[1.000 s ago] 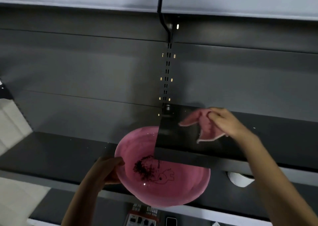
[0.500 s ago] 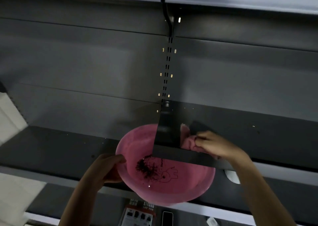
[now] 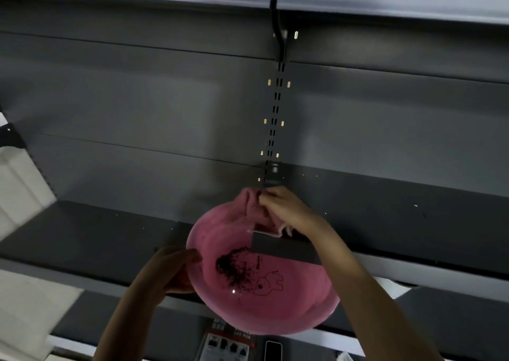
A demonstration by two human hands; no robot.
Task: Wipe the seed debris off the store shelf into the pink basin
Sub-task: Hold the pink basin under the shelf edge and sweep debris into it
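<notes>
pink plastic basin [image 3: 275,300], round and smooth, tilted under the end of the dark shelf [image 3: 399,217]. left hand [image 3: 170,270] grips its rim on the near-left side, fingers curled over the edge. inside, just right of that hand, a loose clump of black seed debris [image 3: 234,268] beside a printed line drawing. right hand [image 3: 286,209] pinches a bunched pink cloth [image 3: 250,203] at the shelf's left edge, directly above the basin. slotted metal upright [image 3: 275,107] rises behind that hand.
</notes>
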